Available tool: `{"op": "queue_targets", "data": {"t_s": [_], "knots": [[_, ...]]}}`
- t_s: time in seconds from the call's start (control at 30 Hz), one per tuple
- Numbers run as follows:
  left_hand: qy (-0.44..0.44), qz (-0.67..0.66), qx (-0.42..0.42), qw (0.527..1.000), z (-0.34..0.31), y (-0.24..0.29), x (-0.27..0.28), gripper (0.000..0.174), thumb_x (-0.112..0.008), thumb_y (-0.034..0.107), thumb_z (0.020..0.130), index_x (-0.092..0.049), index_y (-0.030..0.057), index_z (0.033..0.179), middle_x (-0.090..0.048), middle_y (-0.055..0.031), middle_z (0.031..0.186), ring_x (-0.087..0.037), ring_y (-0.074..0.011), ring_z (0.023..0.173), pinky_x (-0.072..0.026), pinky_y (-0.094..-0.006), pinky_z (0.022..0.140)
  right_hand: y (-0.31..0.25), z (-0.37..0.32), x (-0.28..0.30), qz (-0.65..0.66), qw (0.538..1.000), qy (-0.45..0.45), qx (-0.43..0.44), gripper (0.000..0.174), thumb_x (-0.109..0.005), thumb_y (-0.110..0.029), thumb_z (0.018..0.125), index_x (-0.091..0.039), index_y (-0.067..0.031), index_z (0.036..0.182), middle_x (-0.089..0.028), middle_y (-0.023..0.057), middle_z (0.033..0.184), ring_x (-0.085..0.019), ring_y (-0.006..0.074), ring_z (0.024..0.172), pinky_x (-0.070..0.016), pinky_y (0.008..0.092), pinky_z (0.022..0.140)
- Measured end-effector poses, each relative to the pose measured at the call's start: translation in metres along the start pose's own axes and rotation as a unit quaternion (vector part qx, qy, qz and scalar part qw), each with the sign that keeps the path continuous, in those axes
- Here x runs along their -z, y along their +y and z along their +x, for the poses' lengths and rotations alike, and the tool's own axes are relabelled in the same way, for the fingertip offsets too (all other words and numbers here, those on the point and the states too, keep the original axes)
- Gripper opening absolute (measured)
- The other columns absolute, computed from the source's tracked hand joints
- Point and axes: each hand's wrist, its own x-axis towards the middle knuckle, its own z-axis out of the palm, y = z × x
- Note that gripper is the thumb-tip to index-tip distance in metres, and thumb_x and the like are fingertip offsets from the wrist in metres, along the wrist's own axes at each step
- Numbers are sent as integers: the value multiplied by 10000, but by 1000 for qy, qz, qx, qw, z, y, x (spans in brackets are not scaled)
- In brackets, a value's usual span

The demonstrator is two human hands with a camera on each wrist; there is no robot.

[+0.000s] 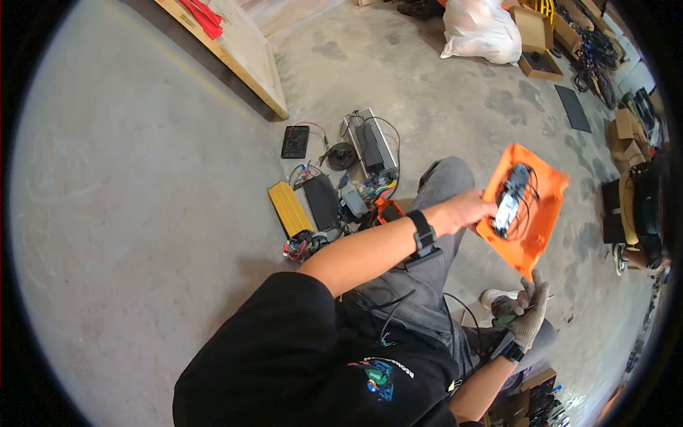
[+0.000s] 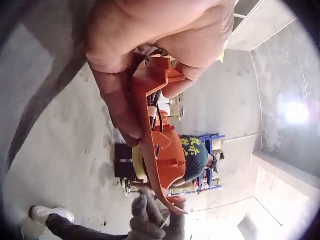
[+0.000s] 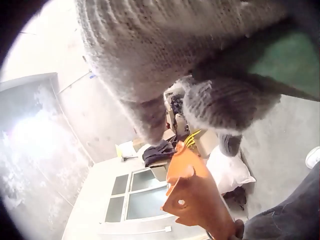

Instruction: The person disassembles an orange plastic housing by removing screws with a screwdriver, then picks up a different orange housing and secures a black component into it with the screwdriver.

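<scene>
My bare left hand (image 1: 466,212) grips the near edge of an orange plastic cover (image 1: 544,203), thumb on one face and fingers on the other in the left wrist view. Inside the cover lies a bundle of black cables with a shiny silver-white part (image 1: 506,210). The gloved right hand (image 1: 528,313) is at the cover's lower corner, fingertips right at its tip. Its curled fingers hold a screwdriver-like tool; a green part (image 3: 287,62) shows at the palm, and a thin shaft (image 2: 165,221) shows between the fingers in the left wrist view.
On the floor lie a yellow metal case (image 1: 290,210), a finned silver case (image 1: 380,146), a black tray (image 1: 294,142) and tangled wires (image 1: 302,245). A wooden board (image 1: 249,64) stands at upper left. White bag (image 1: 484,32) and boxes sit behind; another person (image 2: 195,157) bends beyond.
</scene>
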Motion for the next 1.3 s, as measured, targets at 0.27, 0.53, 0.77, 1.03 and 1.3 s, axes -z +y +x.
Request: {"op": "queue_targets", "data": {"t_s": [0.27,0.53,0.77,1.03,1.3], "knots": [[141,-70,-104,982,-47,71,97,255,-656,140,928,-653,31,1159,-719,-91,1080,-715,-236,979,-598,-418,886,13,19,30,97,969,220,-62,305,-614,-82,967,-548,-3,1254,-599,81,1029,-514,101,667,-482,210,520],[389,-90,-129,908,-138,73,253,309,-644,148,940,-612,33,1225,-686,-119,1192,-670,-275,1102,-544,-473,982,32,29,35,79,973,178,-127,181,-620,-124,987,-597,-20,1134,-613,71,921,-562,134,670,-522,234,580],[550,-106,-54,827,-219,37,324,311,-649,138,933,-613,8,1212,-705,-134,1115,-722,-296,972,-606,-461,874,43,32,21,20,970,145,-193,93,-615,-70,946,-562,-12,996,-602,92,830,-578,181,669,-526,277,596],[585,-188,-16,789,-249,-28,390,331,-560,154,990,-566,80,1313,-638,-129,1279,-660,-350,1134,-581,-512,940,78,31,4,-325,916,-5,-236,131,-551,-18,894,-626,24,993,-647,127,866,-636,231,728,-540,323,666],[664,-199,52,719,-259,-29,409,325,-610,135,959,-568,71,1275,-613,-130,1289,-643,-318,1115,-617,-425,853,96,20,-49,-380,839,56,-385,188,-627,-42,859,-674,18,1031,-671,99,876,-669,222,742,-553,347,651]]}}
